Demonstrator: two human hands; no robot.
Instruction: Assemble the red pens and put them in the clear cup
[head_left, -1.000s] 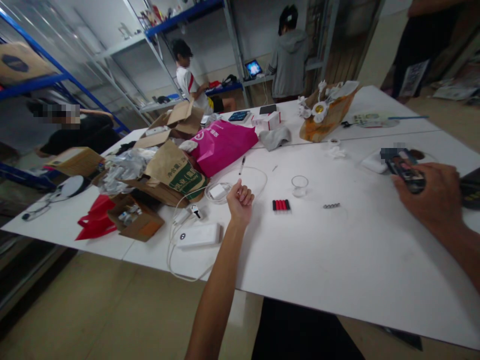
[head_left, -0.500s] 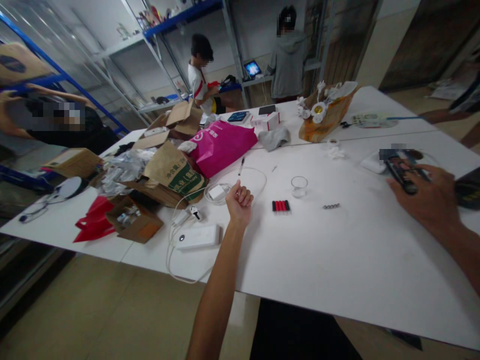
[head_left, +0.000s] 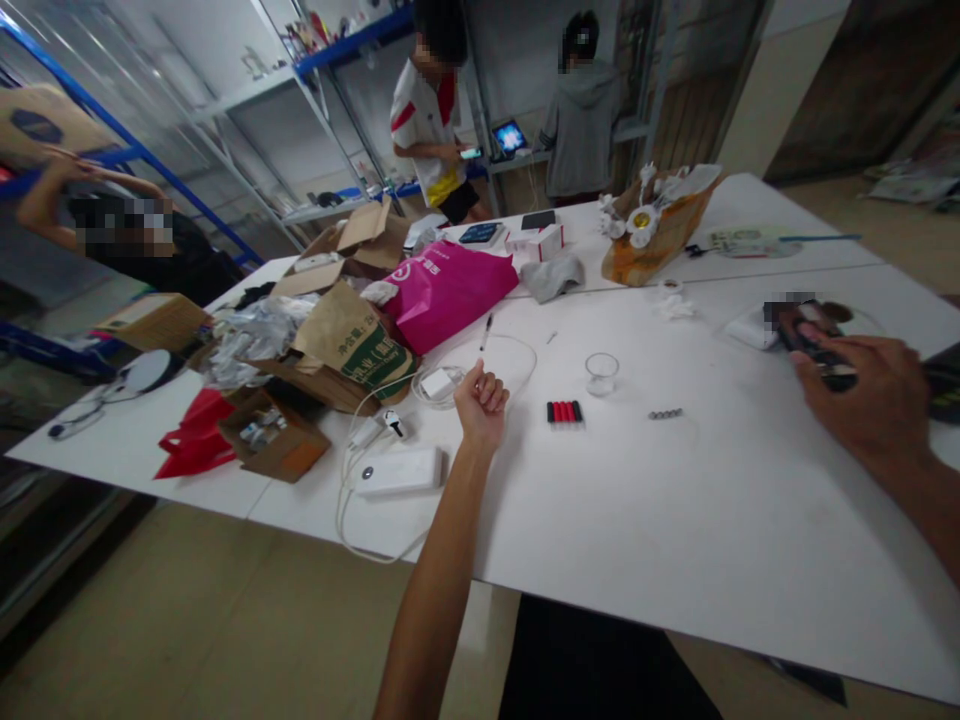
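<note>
Fingers of the left hand [head_left: 481, 407] curl loosely inward, any content hidden; those of the right hand [head_left: 874, 390] are partly bent. Beneath both spreads a white table [head_left: 637, 540]. Beyond the left fingers sits a magenta bag [head_left: 454, 292]. The phone [head_left: 808, 334] touches the right fingers; gripped or not, I cannot tell. Between the two sets are a clear cup [head_left: 601, 380] and, nearer, red and black cylinders [head_left: 564, 412]. A pen [head_left: 487, 331] lies just past the left thumb.

dim indoor light | tabletop [head_left: 622, 510] brightest near middle | soft shadow near left hand [head_left: 482, 405] | edges stretched | fine detail soft
</note>
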